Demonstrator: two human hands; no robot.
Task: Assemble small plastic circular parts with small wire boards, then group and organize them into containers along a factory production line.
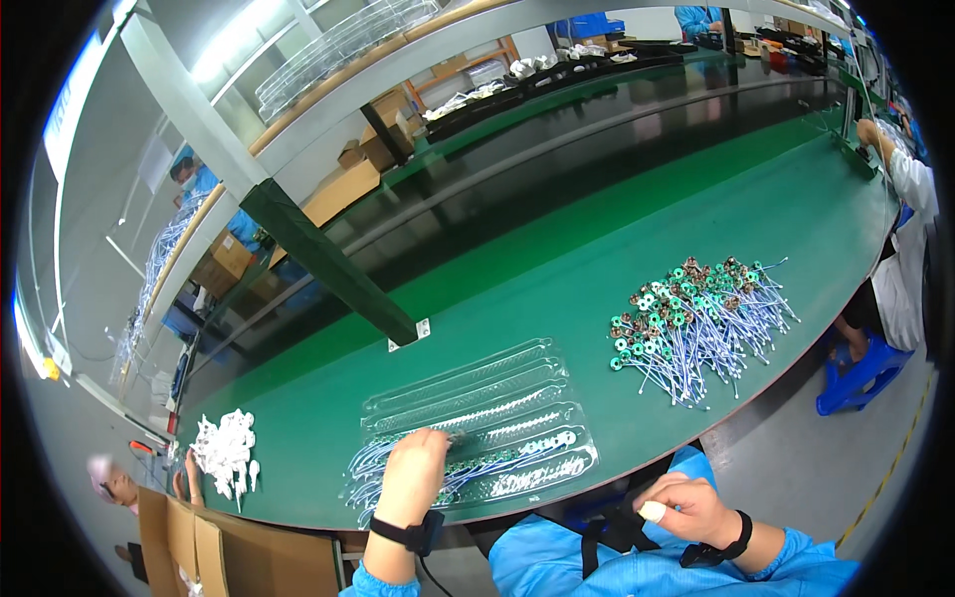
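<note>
Head: L hand (pixel 418 466) over clr tray (pixel 463 384), R hand (pixel 693 509) apart; can't tell grips

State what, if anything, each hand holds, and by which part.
It cannot be told: the left hand, over the clear rectangular plastic tray, largely hides its fingertips; the curled right hand shows no clearly held thing.

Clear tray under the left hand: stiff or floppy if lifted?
The clear tray probably flexes, as its plastic looks thin and see-through. It would likely sag toward the near side, where the wired parts lie. Those may slide, since their blue wires curve loosely at the left end.
</note>
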